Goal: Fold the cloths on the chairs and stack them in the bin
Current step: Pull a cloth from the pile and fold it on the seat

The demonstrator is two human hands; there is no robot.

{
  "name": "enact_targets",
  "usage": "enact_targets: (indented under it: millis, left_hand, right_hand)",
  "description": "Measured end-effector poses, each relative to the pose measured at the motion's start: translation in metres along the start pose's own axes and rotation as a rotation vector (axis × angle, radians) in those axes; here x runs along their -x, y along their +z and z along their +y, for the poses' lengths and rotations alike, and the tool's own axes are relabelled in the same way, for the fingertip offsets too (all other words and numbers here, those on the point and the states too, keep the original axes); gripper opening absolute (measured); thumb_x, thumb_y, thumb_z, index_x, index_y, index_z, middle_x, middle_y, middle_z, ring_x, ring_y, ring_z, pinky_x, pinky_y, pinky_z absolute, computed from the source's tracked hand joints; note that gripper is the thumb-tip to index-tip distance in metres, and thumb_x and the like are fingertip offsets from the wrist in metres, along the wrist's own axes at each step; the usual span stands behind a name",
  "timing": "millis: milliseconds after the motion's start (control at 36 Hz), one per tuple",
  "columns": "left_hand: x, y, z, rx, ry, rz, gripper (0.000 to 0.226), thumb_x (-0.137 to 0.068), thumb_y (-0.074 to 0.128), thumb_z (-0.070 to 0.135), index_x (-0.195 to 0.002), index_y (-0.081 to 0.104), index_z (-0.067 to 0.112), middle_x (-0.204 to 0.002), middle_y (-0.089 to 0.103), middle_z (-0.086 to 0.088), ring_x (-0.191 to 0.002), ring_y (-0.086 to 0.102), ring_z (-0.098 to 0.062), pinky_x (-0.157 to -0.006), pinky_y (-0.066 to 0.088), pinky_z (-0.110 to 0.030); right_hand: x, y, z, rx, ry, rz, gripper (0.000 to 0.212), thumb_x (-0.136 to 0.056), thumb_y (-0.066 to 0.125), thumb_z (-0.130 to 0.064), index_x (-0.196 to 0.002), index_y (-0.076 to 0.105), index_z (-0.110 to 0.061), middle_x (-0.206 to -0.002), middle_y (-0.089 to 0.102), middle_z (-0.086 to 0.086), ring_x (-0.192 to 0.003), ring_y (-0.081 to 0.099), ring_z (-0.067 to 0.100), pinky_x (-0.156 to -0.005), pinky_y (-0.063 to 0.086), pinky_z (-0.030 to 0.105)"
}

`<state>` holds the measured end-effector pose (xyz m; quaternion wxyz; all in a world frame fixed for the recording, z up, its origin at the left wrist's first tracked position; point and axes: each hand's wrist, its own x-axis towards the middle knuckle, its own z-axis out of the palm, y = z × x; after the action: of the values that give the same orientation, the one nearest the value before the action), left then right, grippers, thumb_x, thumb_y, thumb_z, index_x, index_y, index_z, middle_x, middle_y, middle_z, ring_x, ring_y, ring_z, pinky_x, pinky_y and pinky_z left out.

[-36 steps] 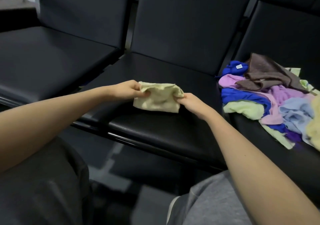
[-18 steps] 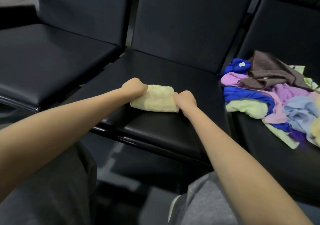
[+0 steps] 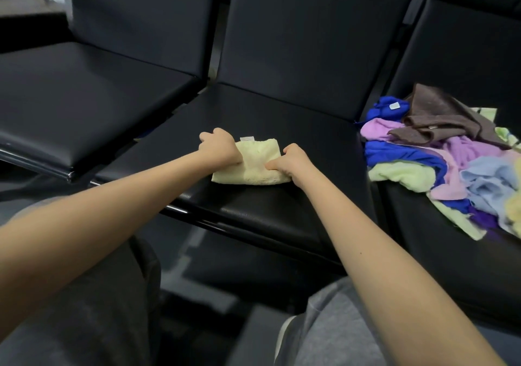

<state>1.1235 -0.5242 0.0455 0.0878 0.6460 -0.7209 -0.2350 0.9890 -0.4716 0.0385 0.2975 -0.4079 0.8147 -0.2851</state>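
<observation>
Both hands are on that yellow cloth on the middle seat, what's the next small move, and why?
Probably lift the yellow cloth off the middle seat and carry it toward the bin, which is out of view. It lies folded into a compact rectangle, and the left hand and right hand grip its two ends.

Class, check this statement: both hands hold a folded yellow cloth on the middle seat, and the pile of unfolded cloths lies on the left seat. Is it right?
One detail is wrong. The pile lies on the right seat, not the left, as the head view shows. The rest stands: the left hand and right hand hold the folded yellow cloth on the middle seat.
</observation>
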Motion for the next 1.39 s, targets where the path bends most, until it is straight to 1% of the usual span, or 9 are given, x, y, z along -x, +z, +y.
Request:
enact_targets:
  millis: [139, 333, 500, 611, 861, 972, 1139, 1306, 1389]
  left_hand:
    - [0.001, -0.002, -0.007, 0.224, 0.045, -0.033, 0.067, -0.083, 0.072, 0.025, -0.132, 0.037, -0.004, -0.129, 0.047, -0.015, -0.119, 0.049, -0.028, -0.083, 0.041, -0.03]
    - [0.012, 0.004, -0.007, 0.649, 0.133, -0.168, 0.023, -0.082, 0.066, 0.011, -0.104, 0.058, 0.006, -0.097, 0.062, -0.007, -0.087, 0.061, -0.022, -0.064, 0.049, -0.027]
    - [0.053, -0.005, 0.021, 1.049, 0.522, -0.388, 0.032, -0.067, 0.054, 0.007, -0.081, 0.072, 0.029, -0.08, 0.069, 0.007, -0.079, 0.067, -0.007, -0.072, 0.055, -0.026]
    - [0.057, 0.008, 0.049, 1.021, 0.44, -0.455, 0.04, -0.087, 0.05, -0.007, -0.123, 0.044, 0.009, -0.115, 0.057, -0.008, -0.106, 0.06, -0.02, -0.073, 0.055, -0.027]
    - [0.134, 0.055, 0.145, 0.968, 0.511, -0.465, 0.048, -0.095, 0.041, 0.004, -0.137, 0.02, 0.012, -0.114, 0.044, -0.006, -0.096, 0.05, -0.015, -0.073, 0.049, -0.023]
    - [0.191, 0.092, 0.187, 0.947, 0.564, -0.421, 0.06, -0.089, 0.035, -0.003, -0.143, 0.021, 0.02, -0.112, 0.052, -0.015, -0.096, 0.054, -0.026, -0.092, 0.047, -0.038]
    - [0.279, 0.163, 0.206, 0.769, 0.746, -0.557, 0.053, -0.078, 0.03, -0.014, -0.123, 0.045, 0.01, -0.101, 0.05, -0.019, -0.095, 0.049, -0.031, -0.069, 0.028, -0.026]
    - [0.338, 0.24, 0.181, 0.709, 0.593, -0.773, 0.037, -0.08, 0.035, -0.014, -0.082, 0.043, 0.022, -0.105, 0.048, -0.013, -0.092, 0.043, -0.019, -0.069, 0.03, -0.02]
    - [0.332, 0.264, 0.168, 0.588, 0.511, -0.821, 0.032, -0.086, 0.042, -0.009, -0.09, 0.045, 0.023, -0.093, 0.05, -0.001, -0.094, 0.047, -0.02, -0.082, 0.042, -0.025]
  right_hand:
    - [0.006, -0.008, 0.001, -0.128, 0.082, -0.056, 0.064, -0.078, 0.074, -0.022, -0.132, 0.044, -0.004, -0.124, 0.055, 0.009, -0.093, 0.053, 0.02, -0.058, 0.041, 0.025]
    - [0.018, -0.021, 0.005, -0.264, 0.116, -0.107, 0.038, -0.083, 0.065, -0.019, -0.118, 0.051, -0.01, -0.107, 0.056, 0.006, -0.097, 0.056, 0.021, -0.081, 0.047, 0.031]
    - [0.033, -0.042, 0.019, -0.463, -0.059, -0.026, 0.031, -0.088, 0.057, -0.016, -0.119, 0.056, -0.013, -0.106, 0.066, 0.004, -0.093, 0.063, 0.017, -0.077, 0.054, 0.031]
    - [0.047, -0.072, 0.038, -0.411, -0.115, 0.124, 0.028, -0.089, 0.057, -0.012, -0.116, 0.052, -0.009, -0.104, 0.063, 0.007, -0.085, 0.061, 0.015, -0.067, 0.052, 0.027]
    - [0.116, -0.163, 0.136, -0.548, -0.089, 0.268, 0.031, -0.093, 0.058, -0.013, -0.122, 0.055, -0.004, -0.104, 0.065, 0.006, -0.087, 0.063, 0.014, -0.082, 0.052, 0.03]
    - [0.165, -0.202, 0.188, -0.596, -0.05, 0.301, 0.025, -0.094, 0.055, -0.008, -0.119, 0.055, -0.009, -0.102, 0.067, 0.003, -0.082, 0.066, 0.009, -0.072, 0.055, 0.02]
    - [0.238, -0.237, 0.268, -0.587, 0.154, 0.306, 0.024, -0.092, 0.056, -0.007, -0.116, 0.057, -0.012, -0.101, 0.068, 0.004, -0.081, 0.068, 0.011, -0.066, 0.057, 0.023]
    - [0.284, -0.223, 0.341, -0.508, 0.395, 0.202, 0.019, -0.091, 0.059, -0.011, -0.11, 0.061, -0.013, -0.094, 0.07, 0.007, -0.076, 0.069, 0.019, -0.054, 0.054, 0.029]
    - [0.288, -0.203, 0.361, -0.41, 0.433, 0.19, 0.019, -0.092, 0.059, -0.007, -0.111, 0.058, -0.006, -0.096, 0.068, 0.006, -0.079, 0.066, 0.017, -0.058, 0.053, 0.023]
